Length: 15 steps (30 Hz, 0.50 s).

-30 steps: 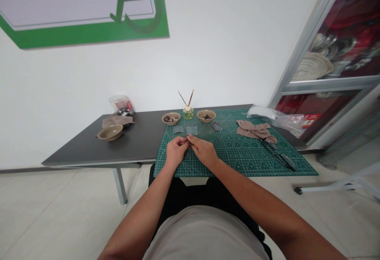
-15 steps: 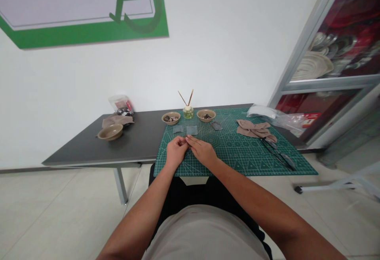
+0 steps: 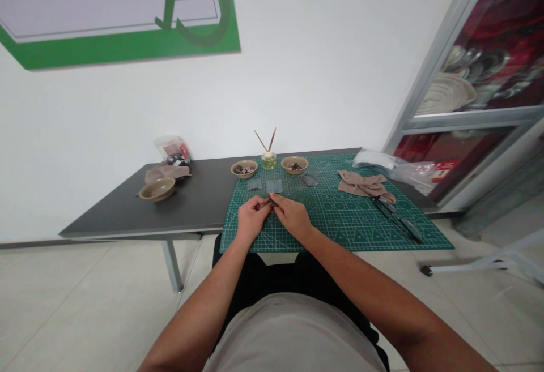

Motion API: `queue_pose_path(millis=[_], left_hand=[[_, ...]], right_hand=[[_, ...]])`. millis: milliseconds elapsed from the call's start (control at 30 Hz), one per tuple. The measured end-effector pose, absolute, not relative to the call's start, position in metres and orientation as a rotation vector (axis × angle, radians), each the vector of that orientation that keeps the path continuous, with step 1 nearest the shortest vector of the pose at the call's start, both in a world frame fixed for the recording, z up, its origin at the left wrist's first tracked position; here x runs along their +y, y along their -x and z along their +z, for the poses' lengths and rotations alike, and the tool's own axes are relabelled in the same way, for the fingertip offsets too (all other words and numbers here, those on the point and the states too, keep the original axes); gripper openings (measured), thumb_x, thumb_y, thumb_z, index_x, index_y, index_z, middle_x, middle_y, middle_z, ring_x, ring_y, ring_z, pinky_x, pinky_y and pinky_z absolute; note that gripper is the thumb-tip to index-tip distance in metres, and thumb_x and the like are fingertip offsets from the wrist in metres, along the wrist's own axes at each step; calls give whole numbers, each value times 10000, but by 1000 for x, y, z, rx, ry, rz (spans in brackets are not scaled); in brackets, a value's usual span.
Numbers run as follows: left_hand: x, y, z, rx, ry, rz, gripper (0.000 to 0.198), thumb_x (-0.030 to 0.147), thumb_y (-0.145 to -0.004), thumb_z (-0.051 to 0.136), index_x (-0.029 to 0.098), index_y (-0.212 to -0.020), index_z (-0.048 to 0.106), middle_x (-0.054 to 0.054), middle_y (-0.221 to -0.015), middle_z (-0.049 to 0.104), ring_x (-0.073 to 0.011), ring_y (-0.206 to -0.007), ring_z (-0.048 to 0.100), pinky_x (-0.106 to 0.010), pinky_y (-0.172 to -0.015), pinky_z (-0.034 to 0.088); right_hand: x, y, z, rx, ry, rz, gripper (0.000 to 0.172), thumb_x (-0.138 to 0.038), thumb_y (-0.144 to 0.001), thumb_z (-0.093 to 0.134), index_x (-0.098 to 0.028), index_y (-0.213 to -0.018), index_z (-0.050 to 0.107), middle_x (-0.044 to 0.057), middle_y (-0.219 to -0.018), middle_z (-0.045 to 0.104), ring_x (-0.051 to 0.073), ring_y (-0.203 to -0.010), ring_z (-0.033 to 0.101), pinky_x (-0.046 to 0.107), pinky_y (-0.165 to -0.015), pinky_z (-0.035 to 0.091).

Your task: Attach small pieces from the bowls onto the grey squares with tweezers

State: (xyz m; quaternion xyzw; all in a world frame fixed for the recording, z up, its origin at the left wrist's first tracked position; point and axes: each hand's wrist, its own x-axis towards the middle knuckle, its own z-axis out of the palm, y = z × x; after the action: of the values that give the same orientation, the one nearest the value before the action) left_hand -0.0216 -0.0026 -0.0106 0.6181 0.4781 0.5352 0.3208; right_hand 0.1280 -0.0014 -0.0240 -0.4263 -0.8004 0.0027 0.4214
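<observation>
Small dark piece point(image 3: 272, 202) is just below the middle of the frame, mostly hidden by fingers. Left hand point(image 3: 253, 214) and right hand point(image 3: 292, 217) both have it pinched, fingertips nearly together. Grey square point(image 3: 274, 187) just above on the green mat point(image 3: 348, 213), tan bowls point(image 3: 294, 171) further up, jar with sticks point(image 3: 269, 163) between them.

Head cam, facing fwd/down, wide — torso point(image 3: 289, 335) close, tbl point(image 3: 202, 202) beyond
</observation>
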Motion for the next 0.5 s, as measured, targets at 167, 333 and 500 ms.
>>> queue_pose_path(millis=[167, 333, 500], left_hand=[[-4, 21, -7, 1263, -1638, 1414, 122, 275, -711, 649, 174, -663, 601, 46, -587, 559, -96, -547, 482, -213, -562, 383], [-2, 22, -8, 1198, -1597, 1422, 151, 261, -687, 658, 178, -651, 538, 66, -561, 495, -84, -524, 437, -206, -544, 362], [-1, 21, -6, 1213, -1631, 1400, 140, 264, -681, 646, 177, -628, 550, 60, -557, 492, -89, -527, 435, -210, -546, 364]], right_hand=[[-2, -128, -25, -2065, 979, -70, 466, -113, -884, 486, -219, -1334, 540, 67, -1288, 615, 177, -1120, 631, 317, -956, 531], [-3, -127, -24, -2098, 993, -84, 469, -102, -881, 486, -195, -1337, 534, 81, -1281, 618, 183, -1113, 635, 318, -949, 534], [-2, -127, -22, -2087, 1034, -73, 464, -109, -880, 500, -216, -1330, 539, 68, -1261, 635, 178, -1099, 643, 323, -942, 540]])
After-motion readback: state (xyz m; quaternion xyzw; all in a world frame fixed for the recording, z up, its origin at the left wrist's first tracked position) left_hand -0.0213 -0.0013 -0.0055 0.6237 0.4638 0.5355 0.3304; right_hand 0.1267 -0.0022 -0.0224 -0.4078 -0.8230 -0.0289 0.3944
